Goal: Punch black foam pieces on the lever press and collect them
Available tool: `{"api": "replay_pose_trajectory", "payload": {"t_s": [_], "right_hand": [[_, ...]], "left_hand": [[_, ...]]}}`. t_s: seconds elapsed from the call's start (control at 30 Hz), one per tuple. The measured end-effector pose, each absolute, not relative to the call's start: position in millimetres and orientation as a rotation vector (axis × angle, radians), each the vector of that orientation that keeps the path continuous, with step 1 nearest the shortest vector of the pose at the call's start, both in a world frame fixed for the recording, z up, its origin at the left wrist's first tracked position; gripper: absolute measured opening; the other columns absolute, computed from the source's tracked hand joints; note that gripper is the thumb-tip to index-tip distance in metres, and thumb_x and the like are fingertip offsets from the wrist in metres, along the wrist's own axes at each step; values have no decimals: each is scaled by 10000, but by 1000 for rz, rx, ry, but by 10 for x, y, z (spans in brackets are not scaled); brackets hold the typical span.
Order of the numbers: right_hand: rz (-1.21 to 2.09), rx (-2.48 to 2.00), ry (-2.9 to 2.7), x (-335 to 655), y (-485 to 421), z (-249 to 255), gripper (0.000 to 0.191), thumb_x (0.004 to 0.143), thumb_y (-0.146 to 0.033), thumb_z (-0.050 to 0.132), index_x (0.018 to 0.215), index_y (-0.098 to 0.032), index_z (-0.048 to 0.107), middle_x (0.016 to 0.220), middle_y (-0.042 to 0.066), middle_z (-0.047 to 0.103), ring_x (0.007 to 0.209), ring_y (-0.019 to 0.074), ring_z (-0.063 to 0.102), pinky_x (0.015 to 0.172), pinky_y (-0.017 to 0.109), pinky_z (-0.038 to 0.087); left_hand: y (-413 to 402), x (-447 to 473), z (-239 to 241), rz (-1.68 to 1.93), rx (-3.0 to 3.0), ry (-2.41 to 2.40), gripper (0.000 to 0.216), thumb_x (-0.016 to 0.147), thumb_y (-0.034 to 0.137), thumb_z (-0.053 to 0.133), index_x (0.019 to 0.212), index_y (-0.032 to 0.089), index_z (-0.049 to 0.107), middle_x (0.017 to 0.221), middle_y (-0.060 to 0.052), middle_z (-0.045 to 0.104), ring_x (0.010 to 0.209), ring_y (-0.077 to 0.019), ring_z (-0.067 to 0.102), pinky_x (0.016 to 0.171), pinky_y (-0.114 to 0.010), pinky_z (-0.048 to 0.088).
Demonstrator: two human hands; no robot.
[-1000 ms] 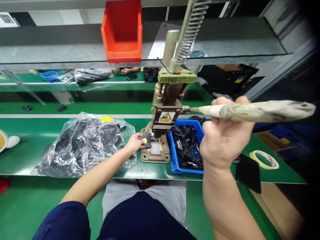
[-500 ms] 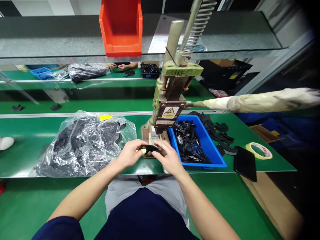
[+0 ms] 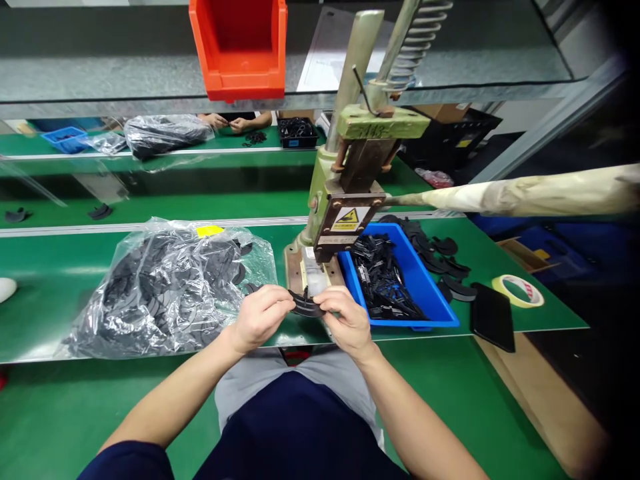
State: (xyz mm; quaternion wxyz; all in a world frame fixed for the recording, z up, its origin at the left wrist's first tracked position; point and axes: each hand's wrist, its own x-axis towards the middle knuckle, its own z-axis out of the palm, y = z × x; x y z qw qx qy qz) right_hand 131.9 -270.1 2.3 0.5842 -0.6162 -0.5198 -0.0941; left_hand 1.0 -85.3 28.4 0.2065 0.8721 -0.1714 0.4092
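Observation:
A curved black plastic piece (image 3: pixel 307 307) spans the gap between my two hands at the front of a hand press (image 3: pixel 345 213). My left hand (image 3: pixel 263 316) pinches its left end, and my right hand (image 3: pixel 346 320) grips the right end. A thin dark upright part stands out from the middle of the curve, against the press's pale fixture (image 3: pixel 315 275). Whether the piece rests on the fixture or only touches it, I cannot tell. The press's ram block hangs above, apart from the piece.
Left lies a clear bag (image 3: pixel 165 293) of grey curved pieces. Right of the press is a blue bin (image 3: pixel 425 293) of small black parts, then loose curved pieces (image 3: pixel 457 288), a black tablet-like slab (image 3: pixel 493 317) and a tape roll (image 3: pixel 518 291). The press lever (image 3: pixel 525 193) reaches right. Another person's hands (image 3: pixel 230 123) show behind.
The curved piece has turned so its arc shows and now sits against the front of the fixture. My hands have moved slightly apart, and the camera view has shifted.

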Motion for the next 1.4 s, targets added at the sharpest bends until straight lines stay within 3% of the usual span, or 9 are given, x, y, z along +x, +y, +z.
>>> {"api": "replay_pose_trajectory", "payload": {"t_s": [0.27,0.5,0.57,0.7,0.9,1.03,1.17,1.3,1.4], "right_hand": [[47,-1495,-1367,1439,-2615,96,139,849,-134,627,919,-241,681,962,59,751,895,193,710,789,367,605],[173,-1527,-1515,1591,-2470,311,279,900,-151,615,1154,-249,676,1146,81,733,1114,191,673,990,380,562],[233,-1501,-1613,1546,-2389,326,239,898,-180,636,1115,-257,699,1121,61,744,1062,179,692,950,340,581],[193,-1531,-1584,1460,-2325,285,183,930,-207,584,1063,-237,707,950,61,733,874,163,694,791,311,603],[70,-1608,-1298,1372,-2361,95,130,898,-219,612,955,-254,724,934,79,701,894,201,661,822,391,578],[148,-1612,-1023,1278,-2376,-5,158,865,-288,668,1019,-261,694,1052,90,676,1060,237,638,951,454,553],[412,-1524,-733,1214,-2405,-40,337,850,-417,685,1131,-249,606,1063,82,677,930,204,678,778,373,605],[669,-1362,-545,1206,-2415,-32,380,756,-447,777,996,-239,569,874,12,680,677,134,650,588,276,559],[777,-1262,-450,1211,-2420,-19,443,686,-436,831,965,-232,555,856,1,685,682,135,662,555,254,540]], "left_hand": [[-702,-36,277,1086,2515,-462,196,954,85,488,1058,171,630,953,-92,705,960,-182,667,810,-306,577],[-479,-116,265,923,2484,-522,205,955,78,481,1070,163,628,993,-101,706,967,-178,652,821,-304,573],[-463,-120,248,873,2417,-540,200,955,101,498,1072,176,642,1022,-102,710,1012,-184,656,864,-321,576],[-548,-120,200,803,2110,-32,198,973,193,516,1109,191,659,1143,-119,700,1057,-196,675,887,-357,585],[-852,-58,139,362,1587,318,304,888,341,668,1122,148,660,1027,-110,739,898,-209,721,785,-326,602],[-974,-21,130,548,1816,371,188,932,280,602,1049,168,698,971,-72,734,835,-171,691,756,-286,577],[-1015,-32,178,786,2094,185,188,960,188,553,1085,179,693,1010,-72,728,919,-165,682,844,-287,561],[-1032,-33,184,877,2217,-47,273,962,103,509,1172,188,662,1043,-82,690,965,-152,668,866,-272,560],[-1042,-32,165,906,2310,-143,359,959,67,477,1260,202,618,1070,-88,662,973,-150,658,853,-265,568]]}}
